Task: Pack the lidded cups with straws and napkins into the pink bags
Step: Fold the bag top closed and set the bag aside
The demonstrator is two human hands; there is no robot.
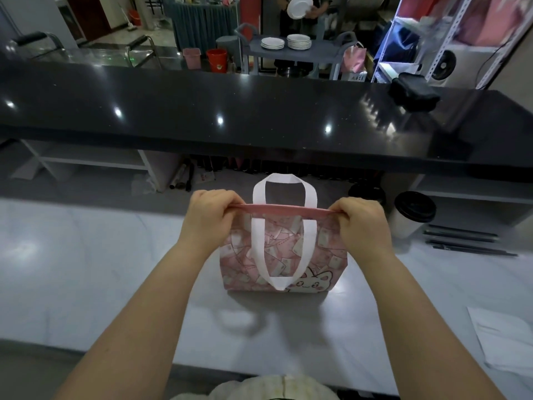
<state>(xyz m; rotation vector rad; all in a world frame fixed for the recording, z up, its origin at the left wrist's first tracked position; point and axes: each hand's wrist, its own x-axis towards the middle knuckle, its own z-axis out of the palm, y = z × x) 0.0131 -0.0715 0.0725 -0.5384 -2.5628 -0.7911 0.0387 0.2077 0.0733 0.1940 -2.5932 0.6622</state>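
Now left hand (208,219) and right hand (362,225) pinch one pink bag (327,255); one lidded cup (411,216) nearby.

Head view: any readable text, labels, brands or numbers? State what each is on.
Nothing can be read.
pink bag: printed pattern and cartoon cat face, no legible words.
lidded cup: no marking visible.
white box beyond the counter: dark characters, too blurred.
packet under the counter: red marks, too small.
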